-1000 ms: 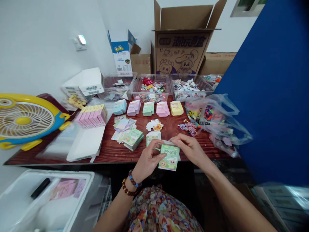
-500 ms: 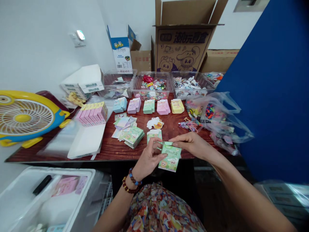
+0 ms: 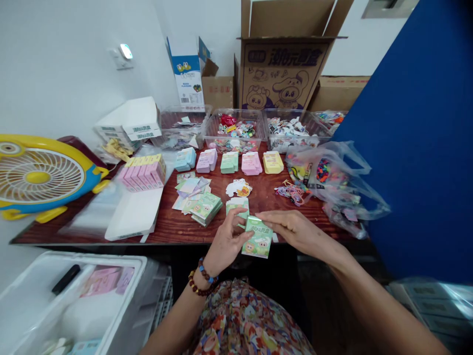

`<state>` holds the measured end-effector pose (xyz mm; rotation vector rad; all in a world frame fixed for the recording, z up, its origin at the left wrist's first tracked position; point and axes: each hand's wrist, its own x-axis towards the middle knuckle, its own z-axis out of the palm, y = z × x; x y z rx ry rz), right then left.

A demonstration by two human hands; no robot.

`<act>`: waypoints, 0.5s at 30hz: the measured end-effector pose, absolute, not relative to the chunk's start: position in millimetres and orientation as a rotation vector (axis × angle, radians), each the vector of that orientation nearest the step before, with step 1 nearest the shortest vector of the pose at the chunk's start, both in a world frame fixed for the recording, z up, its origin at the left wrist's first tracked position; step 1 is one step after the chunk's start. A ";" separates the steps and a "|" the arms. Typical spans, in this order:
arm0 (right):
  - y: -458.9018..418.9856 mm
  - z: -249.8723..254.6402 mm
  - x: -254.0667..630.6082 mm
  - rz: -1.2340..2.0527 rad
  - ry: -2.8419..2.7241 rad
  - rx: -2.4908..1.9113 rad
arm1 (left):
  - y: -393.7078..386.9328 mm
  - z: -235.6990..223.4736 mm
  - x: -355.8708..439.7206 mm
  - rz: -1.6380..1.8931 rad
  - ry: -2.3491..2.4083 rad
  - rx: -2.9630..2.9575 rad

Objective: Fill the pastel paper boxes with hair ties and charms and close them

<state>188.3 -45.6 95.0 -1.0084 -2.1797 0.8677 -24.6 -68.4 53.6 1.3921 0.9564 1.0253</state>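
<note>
A small green printed card box (image 3: 257,240) is upright just past the table's front edge. My left hand (image 3: 229,239) grips its left side, thumb across the front and fingers behind. My right hand (image 3: 291,228) presses its closed fingers on the box's top right corner, where the lid lies folded down. Right behind it another green box (image 3: 237,203) lies on the table, partly covered by my left fingers. Cut-out stickers (image 3: 239,188) lie beyond that. To the left are a stack of green cards (image 3: 207,208) and a loose pile of pastel cards (image 3: 192,190).
A row of pastel boxes (image 3: 229,162) stands before clear plastic bins (image 3: 234,129) of trinkets. At right are colourful cords (image 3: 291,192) and a clear bag (image 3: 332,172). Left hold pink boxes (image 3: 144,173), a white tray (image 3: 133,212), a yellow fan (image 3: 40,175) and a foam box (image 3: 121,305).
The green box's raised top flap is now folded down. My right fingers have gone from pinching at the flap to lying along the box's top right edge.
</note>
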 end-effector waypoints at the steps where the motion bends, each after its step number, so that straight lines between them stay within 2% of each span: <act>1: -49.1 92.2 187.9 0.842 -2.169 -0.999 | -68.2 52.6 -24.7 1.024 0.966 1.401; 8: -62.0 68.8 189.9 0.768 -1.907 -1.141 | -65.5 46.7 -27.0 0.985 0.955 1.404; 15: -56.3 66.1 193.1 0.918 -1.928 -1.048 | -60.4 42.3 -29.9 0.919 0.899 1.420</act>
